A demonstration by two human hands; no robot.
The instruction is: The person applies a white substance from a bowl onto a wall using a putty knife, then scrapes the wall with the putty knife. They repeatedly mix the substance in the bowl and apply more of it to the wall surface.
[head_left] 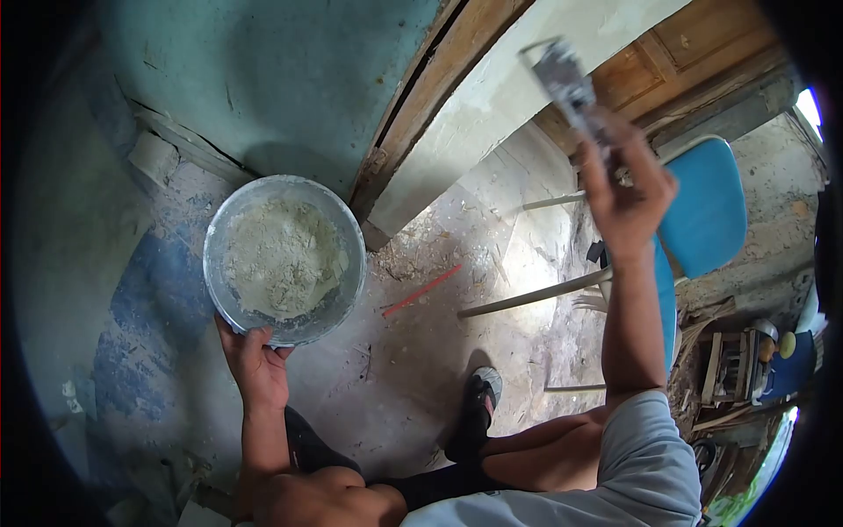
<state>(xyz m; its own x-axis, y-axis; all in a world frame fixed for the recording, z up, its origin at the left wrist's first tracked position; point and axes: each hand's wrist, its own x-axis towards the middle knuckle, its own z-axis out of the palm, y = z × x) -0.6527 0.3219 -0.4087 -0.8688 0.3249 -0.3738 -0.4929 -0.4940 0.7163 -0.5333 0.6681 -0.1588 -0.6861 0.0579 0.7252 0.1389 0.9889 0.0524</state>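
My left hand [256, 364] grips the near rim of a round metal basin [356, 290], thumb over the edge and fingers underneath. Inside lies a pale, lumpy plaster mix [283, 259]. Raised at the upper right, my right hand [628, 189] is closed round the handle of a putty knife [566, 79], somewhat smeared by motion. Its blade, smudged with whitish stuff, points up and overlaps the pale wall strip [465, 132] in this view.
A blue chair [707, 211] with light metal legs stands at the right, behind my right forearm. On the dusty floor lie a thin red stick [421, 292] and scattered debris. A teal panel [281, 79] rises beyond the basin; a wooden door [694, 48] is at the upper right.
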